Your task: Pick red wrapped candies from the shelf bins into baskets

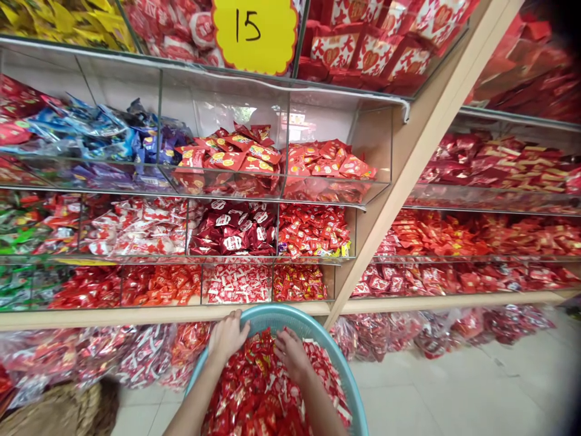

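Below the shelves, my left hand (229, 334) lies on the rim of a blue basket (355, 387), thumb apart from fingers; I cannot tell whether it grips. My right hand (291, 354) curls loosely over the red-wrapped sweets (254, 393) inside, fingertips too blurred to show whether they pinch any. The basket's near side is cut off. Beyond, bagged sweets (147, 357) lie partly hidden under the bottom shelf. Clear bins hold maroon packets (233, 230) and orange-printed red packets (242, 151), their print mostly illegible. Up top, a yellow tag (255, 33) reads "15".
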`<action>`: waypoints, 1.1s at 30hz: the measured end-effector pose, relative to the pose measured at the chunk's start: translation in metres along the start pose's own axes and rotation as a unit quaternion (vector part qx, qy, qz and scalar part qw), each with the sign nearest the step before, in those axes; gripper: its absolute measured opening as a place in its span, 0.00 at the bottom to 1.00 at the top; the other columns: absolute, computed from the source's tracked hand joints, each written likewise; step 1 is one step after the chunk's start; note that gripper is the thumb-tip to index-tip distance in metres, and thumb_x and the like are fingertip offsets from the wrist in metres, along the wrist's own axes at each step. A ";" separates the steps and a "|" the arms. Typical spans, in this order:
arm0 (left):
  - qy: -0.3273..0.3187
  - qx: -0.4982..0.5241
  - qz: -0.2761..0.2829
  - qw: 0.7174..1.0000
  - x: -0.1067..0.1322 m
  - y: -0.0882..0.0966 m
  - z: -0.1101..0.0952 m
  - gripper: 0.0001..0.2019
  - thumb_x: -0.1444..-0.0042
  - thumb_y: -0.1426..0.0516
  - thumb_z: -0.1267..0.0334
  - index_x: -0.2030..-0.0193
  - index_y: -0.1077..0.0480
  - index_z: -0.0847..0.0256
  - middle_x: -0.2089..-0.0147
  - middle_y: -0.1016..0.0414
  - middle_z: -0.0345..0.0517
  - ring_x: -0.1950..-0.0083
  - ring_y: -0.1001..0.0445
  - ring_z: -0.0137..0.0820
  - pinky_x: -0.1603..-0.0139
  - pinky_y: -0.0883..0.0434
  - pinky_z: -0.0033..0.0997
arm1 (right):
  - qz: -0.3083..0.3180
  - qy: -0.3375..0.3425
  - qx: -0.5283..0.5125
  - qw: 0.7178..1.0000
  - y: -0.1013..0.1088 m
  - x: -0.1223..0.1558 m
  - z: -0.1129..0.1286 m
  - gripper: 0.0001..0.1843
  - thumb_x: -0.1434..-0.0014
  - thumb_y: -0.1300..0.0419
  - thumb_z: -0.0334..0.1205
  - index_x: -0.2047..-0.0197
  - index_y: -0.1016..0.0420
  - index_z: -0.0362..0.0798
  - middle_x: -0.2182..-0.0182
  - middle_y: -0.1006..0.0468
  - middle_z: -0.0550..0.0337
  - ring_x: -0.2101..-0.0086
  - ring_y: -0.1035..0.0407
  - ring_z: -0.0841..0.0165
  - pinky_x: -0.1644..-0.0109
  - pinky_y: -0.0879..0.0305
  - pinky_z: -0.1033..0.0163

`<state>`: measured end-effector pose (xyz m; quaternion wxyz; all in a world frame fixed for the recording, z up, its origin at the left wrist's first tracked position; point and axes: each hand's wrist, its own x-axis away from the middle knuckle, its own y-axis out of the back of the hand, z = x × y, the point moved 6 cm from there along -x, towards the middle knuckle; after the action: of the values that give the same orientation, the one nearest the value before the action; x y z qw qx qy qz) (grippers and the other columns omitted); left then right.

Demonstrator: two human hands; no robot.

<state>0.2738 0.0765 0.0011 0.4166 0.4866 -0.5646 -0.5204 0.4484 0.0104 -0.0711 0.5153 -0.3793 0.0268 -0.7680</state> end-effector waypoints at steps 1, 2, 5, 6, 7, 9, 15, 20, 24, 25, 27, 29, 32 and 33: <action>0.000 0.000 0.000 1.000 0.000 0.000 0.000 0.23 0.42 0.60 0.52 0.49 0.38 0.63 0.53 0.27 0.55 0.58 0.26 0.39 0.61 0.32 0.35 | -0.006 0.000 0.007 1.000 -0.001 0.001 -0.001 0.26 0.64 0.34 0.43 0.59 0.34 0.52 0.55 0.27 0.54 0.54 0.32 0.62 0.58 0.34 0.61; 0.000 0.000 0.000 1.000 0.000 0.000 0.000 0.23 0.42 0.60 0.52 0.49 0.38 0.63 0.53 0.27 0.55 0.58 0.26 0.39 0.61 0.32 0.35 | -0.012 0.003 0.016 1.000 -0.001 0.002 -0.001 0.26 0.64 0.34 0.44 0.59 0.33 0.52 0.51 0.29 0.54 0.52 0.34 0.61 0.58 0.33 0.62; 0.004 -0.002 0.004 1.000 0.000 0.000 0.000 0.23 0.42 0.60 0.52 0.48 0.38 0.64 0.53 0.27 0.56 0.58 0.26 0.40 0.61 0.32 0.36 | 0.000 0.014 0.038 0.999 -0.006 0.004 0.000 0.24 0.61 0.35 0.45 0.57 0.32 0.54 0.47 0.32 0.57 0.49 0.36 0.62 0.59 0.34 0.63; 0.005 -0.003 0.005 1.000 0.000 0.000 0.000 0.23 0.42 0.60 0.52 0.48 0.38 0.64 0.53 0.28 0.56 0.58 0.26 0.40 0.61 0.32 0.37 | 0.015 0.013 0.040 0.999 -0.008 0.005 -0.001 0.25 0.60 0.36 0.46 0.56 0.32 0.55 0.48 0.31 0.57 0.49 0.36 0.63 0.58 0.34 0.63; 0.007 -0.003 0.006 1.000 -0.001 -0.001 0.000 0.23 0.42 0.60 0.53 0.47 0.39 0.64 0.53 0.28 0.56 0.58 0.26 0.40 0.60 0.32 0.37 | 0.029 0.010 0.041 0.999 -0.011 0.006 -0.002 0.25 0.59 0.36 0.46 0.55 0.32 0.55 0.48 0.30 0.58 0.49 0.36 0.63 0.57 0.34 0.63; 0.008 -0.003 0.008 1.000 -0.001 -0.001 0.000 0.23 0.42 0.60 0.53 0.47 0.39 0.64 0.52 0.28 0.56 0.58 0.26 0.40 0.60 0.32 0.36 | 0.042 0.010 0.046 0.998 -0.014 0.009 -0.002 0.28 0.59 0.36 0.47 0.53 0.32 0.55 0.48 0.30 0.58 0.48 0.36 0.64 0.54 0.36 0.63; 0.002 -0.001 0.004 1.000 0.000 0.001 -0.001 0.23 0.42 0.60 0.53 0.47 0.39 0.65 0.51 0.28 0.56 0.56 0.26 0.40 0.58 0.32 0.36 | 0.086 0.100 0.129 0.983 -0.028 0.018 0.029 0.25 0.60 0.34 0.47 0.56 0.26 0.50 0.51 0.27 0.56 0.50 0.35 0.61 0.51 0.39 0.61; 0.012 0.005 0.024 1.000 0.001 0.003 -0.001 0.23 0.42 0.60 0.53 0.47 0.39 0.64 0.52 0.28 0.55 0.57 0.26 0.39 0.59 0.32 0.36 | 0.067 0.280 0.233 0.929 -0.031 0.007 0.101 0.20 0.54 0.40 0.45 0.58 0.28 0.47 0.64 0.24 0.56 0.66 0.31 0.65 0.62 0.35 0.61; 0.016 0.012 0.022 1.000 0.001 0.005 -0.002 0.22 0.42 0.59 0.53 0.48 0.38 0.63 0.53 0.27 0.55 0.57 0.27 0.38 0.58 0.33 0.35 | -0.023 0.394 0.389 0.832 -0.028 -0.010 0.153 0.19 0.49 0.47 0.40 0.54 0.33 0.43 0.66 0.27 0.53 0.67 0.33 0.65 0.60 0.37 0.60; 0.016 0.014 0.023 1.000 0.001 0.005 -0.002 0.22 0.42 0.59 0.53 0.49 0.38 0.63 0.53 0.27 0.55 0.57 0.26 0.38 0.58 0.33 0.35 | -0.046 0.403 0.441 0.800 -0.029 -0.015 0.160 0.20 0.49 0.47 0.40 0.53 0.33 0.43 0.62 0.28 0.50 0.62 0.33 0.63 0.56 0.38 0.59; 0.017 0.018 0.023 0.999 0.002 0.005 -0.002 0.22 0.42 0.59 0.53 0.49 0.38 0.63 0.53 0.27 0.55 0.58 0.26 0.38 0.58 0.33 0.35 | -0.078 0.375 0.541 0.749 -0.032 -0.027 0.167 0.25 0.51 0.44 0.41 0.49 0.35 0.43 0.54 0.32 0.45 0.53 0.37 0.58 0.50 0.42 0.56; 0.018 0.019 0.024 0.999 0.002 0.006 -0.002 0.22 0.42 0.60 0.53 0.49 0.38 0.63 0.54 0.27 0.55 0.58 0.26 0.37 0.58 0.33 0.35 | -0.089 0.299 0.612 0.727 -0.035 -0.040 0.164 0.34 0.55 0.39 0.45 0.45 0.39 0.45 0.48 0.37 0.42 0.47 0.43 0.52 0.48 0.44 0.52; 0.021 0.017 0.027 0.999 0.002 0.005 -0.002 0.22 0.41 0.60 0.52 0.49 0.38 0.63 0.53 0.27 0.55 0.58 0.26 0.37 0.59 0.33 0.35 | -0.103 0.193 0.655 0.724 -0.040 -0.053 0.157 0.46 0.64 0.33 0.50 0.43 0.42 0.47 0.42 0.46 0.39 0.43 0.51 0.46 0.49 0.46 0.44; 0.020 0.016 0.027 0.999 0.002 0.005 -0.001 0.22 0.41 0.60 0.52 0.49 0.38 0.63 0.53 0.27 0.54 0.57 0.27 0.37 0.59 0.33 0.35 | -0.108 0.171 0.662 0.722 -0.043 -0.056 0.155 0.48 0.66 0.32 0.51 0.42 0.43 0.48 0.41 0.49 0.39 0.42 0.53 0.45 0.49 0.46 0.42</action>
<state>0.2741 0.0742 0.0063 0.4337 0.4882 -0.5775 -0.4900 0.5203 0.1301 0.0267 0.5357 0.1960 -0.4419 -0.6923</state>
